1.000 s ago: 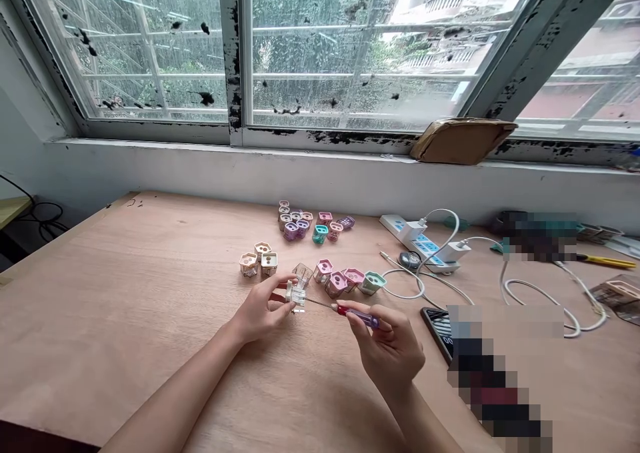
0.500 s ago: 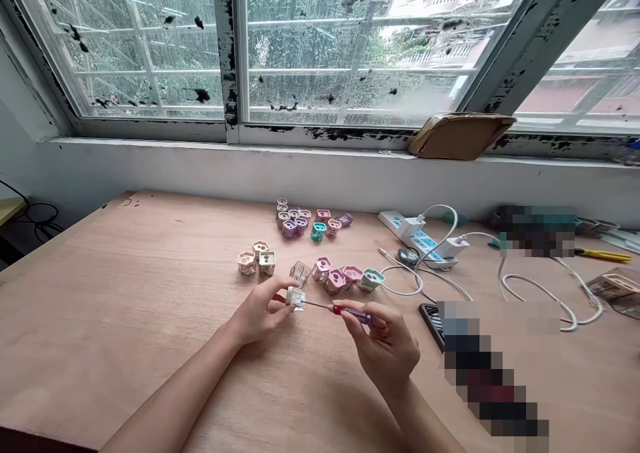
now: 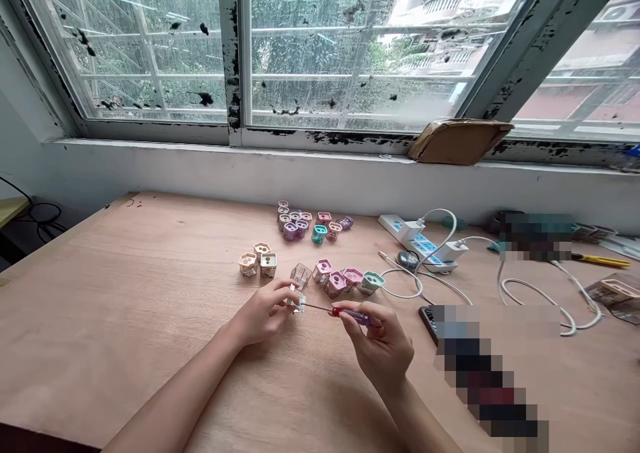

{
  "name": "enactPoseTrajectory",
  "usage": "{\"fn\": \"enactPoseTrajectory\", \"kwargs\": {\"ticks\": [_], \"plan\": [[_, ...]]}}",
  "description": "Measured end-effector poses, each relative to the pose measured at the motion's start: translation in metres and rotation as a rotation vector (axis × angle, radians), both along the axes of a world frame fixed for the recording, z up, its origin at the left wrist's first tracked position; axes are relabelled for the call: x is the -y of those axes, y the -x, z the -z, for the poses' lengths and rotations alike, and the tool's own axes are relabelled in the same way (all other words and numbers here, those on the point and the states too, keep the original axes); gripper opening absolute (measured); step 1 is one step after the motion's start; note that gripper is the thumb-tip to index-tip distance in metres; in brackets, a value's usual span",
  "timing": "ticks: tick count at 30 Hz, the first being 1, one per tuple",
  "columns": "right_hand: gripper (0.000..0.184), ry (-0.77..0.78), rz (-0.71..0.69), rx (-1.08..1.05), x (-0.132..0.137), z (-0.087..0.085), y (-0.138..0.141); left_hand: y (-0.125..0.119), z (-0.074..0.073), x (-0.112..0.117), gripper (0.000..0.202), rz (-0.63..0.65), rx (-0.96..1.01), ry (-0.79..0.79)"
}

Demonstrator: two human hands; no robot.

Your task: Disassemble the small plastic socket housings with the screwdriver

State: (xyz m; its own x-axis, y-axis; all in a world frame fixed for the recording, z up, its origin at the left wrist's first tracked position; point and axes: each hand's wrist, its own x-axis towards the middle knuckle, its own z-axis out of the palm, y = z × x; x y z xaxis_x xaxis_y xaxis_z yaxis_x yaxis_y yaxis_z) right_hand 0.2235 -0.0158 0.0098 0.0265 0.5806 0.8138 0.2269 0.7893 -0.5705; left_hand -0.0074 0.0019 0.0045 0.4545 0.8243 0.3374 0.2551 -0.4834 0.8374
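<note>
Between the fingertips of my left hand [image 3: 265, 312] is a small clear plastic piece with a pale rim [image 3: 299, 301]. My right hand [image 3: 383, 343] is closed around the purple handle of a screwdriver [image 3: 357, 316] with a red collar. Its thin shaft points left, and the tip meets the clear piece; whether it sits inside cannot be made out. Just beyond my left fingers lies a clear faceted case [image 3: 301, 275]. To its right stand pink-rimmed cases [image 3: 335, 283] and a mint-rimmed one [image 3: 371, 282]. Three cream-topped cases [image 3: 268, 264] stand to the left.
Farther back sits a cluster of purple, pink and teal cases [image 3: 301, 228]. A white power strip [image 3: 420, 243] with plugs and looping white cables [image 3: 530, 283] occupies the right. A yellow-handled tool [image 3: 603, 261] lies beyond, and a dark device [image 3: 429, 323], partly blurred, is near my right hand.
My left fingers have turned the clear piece slightly, covering more of its pale rim. My right hand has shifted slightly left with the screwdriver. The view has tilted a little.
</note>
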Motion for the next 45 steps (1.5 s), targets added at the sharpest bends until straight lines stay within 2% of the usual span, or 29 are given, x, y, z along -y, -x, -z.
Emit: {"fn": "enactPoseTrajectory", "kwargs": {"ticks": [5, 14, 26, 32, 36, 38, 40, 45], "plan": [[0.005, 0.032, 0.058, 0.145, 0.0, -0.001, -0.006, 0.0, 0.001, -0.001, 0.023, 0.004, 0.023, -0.012], [0.02, 0.101, 0.055, 0.083, -0.002, -0.001, -0.005, -0.001, 0.001, -0.001, 0.018, 0.002, 0.048, -0.041], [0.022, 0.216, -0.019, 0.032, -0.004, 0.0, 0.0, 0.001, 0.0, -0.001, 0.01, -0.021, 0.003, -0.043], [0.023, 0.237, -0.017, -0.135, -0.004, -0.006, 0.004, 0.005, -0.008, -0.004, 0.008, -0.045, -0.017, -0.155], [0.029, 0.255, 0.02, -0.221, -0.008, -0.009, 0.004, 0.016, -0.018, -0.01, 0.005, -0.207, -0.008, -0.336], [0.031, 0.278, 0.024, -0.196, -0.011, -0.006, 0.005, 0.023, -0.021, -0.013, 0.006, -0.247, -0.024, -0.375], [0.032, 0.31, 0.018, -0.137, -0.013, -0.001, 0.005, 0.03, -0.02, -0.013, 0.006, -0.228, -0.05, -0.383], [0.033, 0.358, -0.003, 0.007, -0.016, 0.014, 0.007, 0.039, -0.009, -0.01, 0.005, -0.2, -0.035, -0.355]]}}
